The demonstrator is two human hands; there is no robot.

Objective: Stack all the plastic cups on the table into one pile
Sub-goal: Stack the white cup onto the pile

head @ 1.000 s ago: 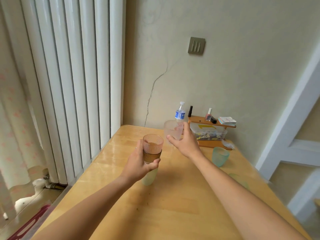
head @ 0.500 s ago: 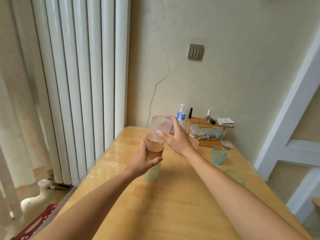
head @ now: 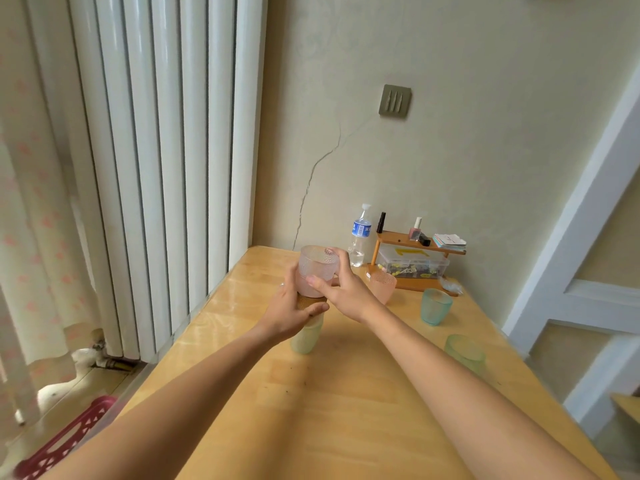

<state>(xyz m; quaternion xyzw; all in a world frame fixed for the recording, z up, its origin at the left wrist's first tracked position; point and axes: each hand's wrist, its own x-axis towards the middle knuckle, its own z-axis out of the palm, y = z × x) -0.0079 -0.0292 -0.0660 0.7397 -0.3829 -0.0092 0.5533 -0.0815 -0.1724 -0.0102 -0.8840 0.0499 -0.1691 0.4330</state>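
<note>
Above the near-left part of the wooden table (head: 346, 410), both hands meet around a partial pile of cups. The left hand (head: 289, 315) is clenched around an amber cup (head: 307, 301), of which only a narrow band shows between the fingers; its rim and base are hidden. A pale green cup (head: 306, 336) sits beneath it, its upper part covered by the left palm, so whether the amber cup is fully seated inside it cannot be told. Whether the green cup's base rests on the table or hangs just above it is also unclear.

The right hand (head: 341, 289) grasps a clear textured cup (head: 317, 270), thumb on the near wall and fingers wrapped round the far side, one fingertip showing over the rim. This cup stands upright directly over the amber cup, its lower end disappearing between the two hands; how far it has entered the amber cup is hidden.

Three cups stand apart on the right half of the table: a pink cup (head: 382, 287) just beyond the right wrist, a teal cup (head: 436, 306) further right, and a light green cup (head: 464, 353) near the right edge, faint against the wood.

At the far end, a water bottle (head: 359, 235) stands beside a small wooden shelf (head: 415, 252) holding a clear box whose contents are too small to make out. Both forearms run off the lower border.
</note>
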